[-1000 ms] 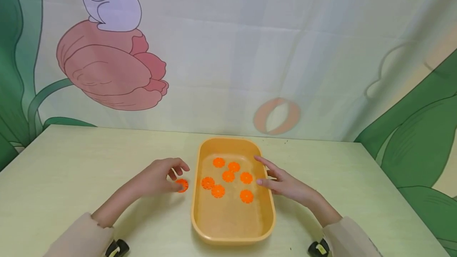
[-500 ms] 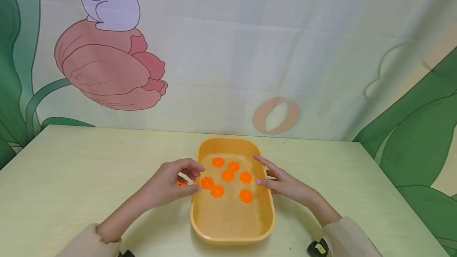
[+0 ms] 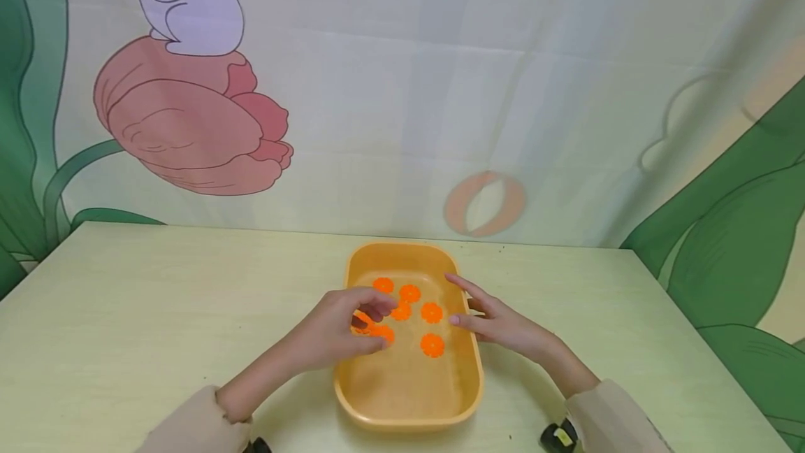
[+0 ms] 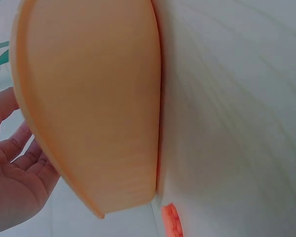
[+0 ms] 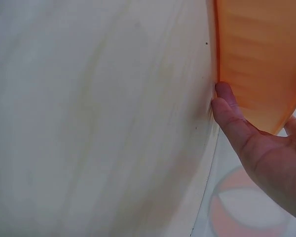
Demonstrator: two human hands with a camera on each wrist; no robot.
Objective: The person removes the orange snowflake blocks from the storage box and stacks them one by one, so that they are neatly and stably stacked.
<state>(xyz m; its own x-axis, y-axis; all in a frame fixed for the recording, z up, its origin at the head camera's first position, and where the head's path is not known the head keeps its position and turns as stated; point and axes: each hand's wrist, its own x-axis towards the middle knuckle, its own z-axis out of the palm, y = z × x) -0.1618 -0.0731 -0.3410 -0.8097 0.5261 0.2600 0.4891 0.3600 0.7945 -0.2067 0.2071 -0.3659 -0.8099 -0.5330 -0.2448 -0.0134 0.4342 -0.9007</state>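
A yellow-orange plastic tray (image 3: 409, 419) stands on the table, with several small orange scalloped discs (image 3: 432, 345) on its floor. My left hand (image 3: 339, 327) hangs over the tray's left rim, thumb and fingers apart and loosely bent, with nothing seen between them. It hides part of the discs at the left. Beside the tray, an orange disc (image 4: 172, 220) lies on the table in the left wrist view; in the head view my hand covers that spot. My right hand (image 3: 499, 320) holds the tray's right wall, thumb and index finger over the rim, other fingers against the outside.
The pale table (image 3: 157, 299) runs back to a printed cloth backdrop (image 3: 377, 89) right behind the tray. Several tiny dark specks dot the tabletop. A black wrist device (image 3: 558, 437) sits by the right sleeve.
My left hand has moved right, from the orange disc on the table to over the tray's left rim, leaving that disc behind. The right hand and the tray have stayed put.
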